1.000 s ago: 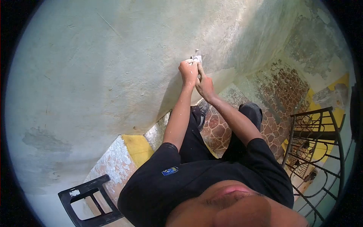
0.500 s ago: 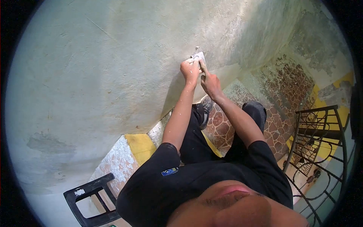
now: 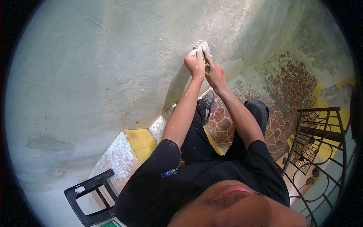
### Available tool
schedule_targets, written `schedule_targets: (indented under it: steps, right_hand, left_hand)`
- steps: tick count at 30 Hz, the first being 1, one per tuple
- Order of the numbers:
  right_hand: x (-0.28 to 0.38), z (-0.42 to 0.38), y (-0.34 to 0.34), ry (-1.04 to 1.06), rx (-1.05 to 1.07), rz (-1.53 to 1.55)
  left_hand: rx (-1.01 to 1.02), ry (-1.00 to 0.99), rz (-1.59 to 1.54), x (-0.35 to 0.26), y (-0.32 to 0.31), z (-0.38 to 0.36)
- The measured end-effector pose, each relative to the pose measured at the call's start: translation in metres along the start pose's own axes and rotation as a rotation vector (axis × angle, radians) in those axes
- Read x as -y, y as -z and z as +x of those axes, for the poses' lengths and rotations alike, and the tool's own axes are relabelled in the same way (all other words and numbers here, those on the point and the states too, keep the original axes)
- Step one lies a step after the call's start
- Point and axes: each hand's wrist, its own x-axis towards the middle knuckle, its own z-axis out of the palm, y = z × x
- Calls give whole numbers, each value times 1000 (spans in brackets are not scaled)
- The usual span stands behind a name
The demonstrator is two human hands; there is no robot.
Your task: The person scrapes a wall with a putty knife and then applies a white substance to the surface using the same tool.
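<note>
Head view shows the left hand (image 3: 194,65) closed around the near edge of a pale flat piece (image 3: 203,46), which lies against the wall (image 3: 124,68), above its lower edge and toward its right-hand corner. The right hand (image 3: 216,75) is beside it, one finger stretched onto the piece, the others curled; whether these grip anything I cannot tell. White flecks dot the left forearm (image 3: 183,108). Near the wall's lower left corner stands a black frame (image 3: 89,221) with openings; a green item (image 3: 112,224) at its foot is cut off, so I cannot tell if it is a container.
</note>
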Motion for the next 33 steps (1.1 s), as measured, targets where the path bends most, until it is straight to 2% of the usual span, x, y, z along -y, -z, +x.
schedule_targets:
  steps: [5, 7, 11, 13, 16, 17, 18, 21, 28, 30, 33]
  right_hand:
    - [-1, 2, 17, 50, 2, -70]
    - [3, 4, 19, -24, 99, -131]
    - [8, -6, 8, 33, 12, -42]
    - [5, -8, 6, 53, 20, 40]
    - [-2, -13, 4, 35, 52, 2]
    - [-2, -13, 6, 21, 78, -24]
    - [-3, -11, 7, -55, 139, -58]
    - [-4, -8, 10, -43, 143, -90]
    - [2, -6, 14, -24, 125, -56]
    - [7, -8, 12, 28, 60, 14]
    - [22, -11, 12, -30, 46, 136]
  left_hand:
    - [-28, 67, -218, 6, -12, 3]
    - [-43, 59, -242, 8, -13, 3]
    - [-32, 22, -94, 7, -6, -1]
    - [-42, -25, -26, 4, -6, -1]
    - [26, 14, -30, 37, -6, 7]
    - [29, 10, -34, 32, -7, 7]
    - [18, 71, -89, 28, -7, 4]
    - [43, 193, -199, 18, -8, -2]
    - [6, 161, -189, 6, -6, -4]
    - [-27, 21, -133, 14, -8, 1]
    - [8, -81, 9, 6, -3, -1]
